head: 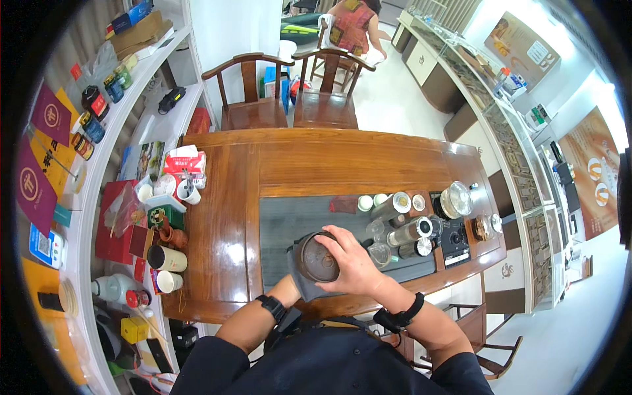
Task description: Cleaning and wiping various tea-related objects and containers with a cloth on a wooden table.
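A dark brown round lidded pot [320, 259], probably clay, is held over the near edge of the grey tea tray [296, 217]. My right hand [351, 260] grips its right side, with fingers at the far rim and the thumb at the near rim. A grey cloth [308, 289] lies under and to the left of the pot. My left hand [290, 290] reaches beneath the pot with this cloth; its fingers are hidden. Just right of my right hand stand a glass cup [379, 254] and a glass tea canister [412, 232].
On the tray's right are a steel-lidded canister [395, 205], white cups [365, 203] and a dark red cloth [342, 204]. A glass kettle [455, 200] stands beyond the black stove [454, 242]. Cups and boxes crowd the left, near a shelf [148, 64]. A person [353, 27] sits past two wooden chairs [249, 94].
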Action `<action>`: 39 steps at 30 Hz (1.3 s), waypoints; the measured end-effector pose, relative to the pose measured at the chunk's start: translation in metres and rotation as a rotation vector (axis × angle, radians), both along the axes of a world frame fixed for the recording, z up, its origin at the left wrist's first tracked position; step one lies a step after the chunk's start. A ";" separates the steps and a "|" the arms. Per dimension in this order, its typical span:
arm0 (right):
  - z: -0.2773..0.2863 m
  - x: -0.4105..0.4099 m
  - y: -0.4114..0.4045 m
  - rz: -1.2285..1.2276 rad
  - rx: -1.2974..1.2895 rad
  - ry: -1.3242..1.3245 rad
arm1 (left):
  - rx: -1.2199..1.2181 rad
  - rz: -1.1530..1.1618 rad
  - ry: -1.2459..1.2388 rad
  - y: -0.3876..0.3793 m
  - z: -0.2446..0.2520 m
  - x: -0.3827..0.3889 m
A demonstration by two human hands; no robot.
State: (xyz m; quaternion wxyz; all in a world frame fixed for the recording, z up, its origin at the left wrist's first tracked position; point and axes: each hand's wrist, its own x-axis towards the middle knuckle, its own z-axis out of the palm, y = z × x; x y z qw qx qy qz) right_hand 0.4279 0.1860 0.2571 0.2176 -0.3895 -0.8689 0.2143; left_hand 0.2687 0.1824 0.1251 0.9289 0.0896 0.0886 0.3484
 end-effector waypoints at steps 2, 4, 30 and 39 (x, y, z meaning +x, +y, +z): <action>0.001 -0.001 0.004 -0.012 0.005 0.010 | 0.013 0.009 -0.004 -0.001 0.001 0.002; -0.002 0.000 0.007 -0.014 0.009 0.008 | 0.019 0.021 -0.003 -0.011 -0.005 -0.011; -0.009 0.016 -0.003 -0.001 -0.013 -0.175 | -0.221 0.047 0.063 0.001 0.003 -0.037; 0.011 0.012 -0.016 0.048 -0.043 -0.095 | -0.126 0.018 0.032 0.024 0.013 -0.023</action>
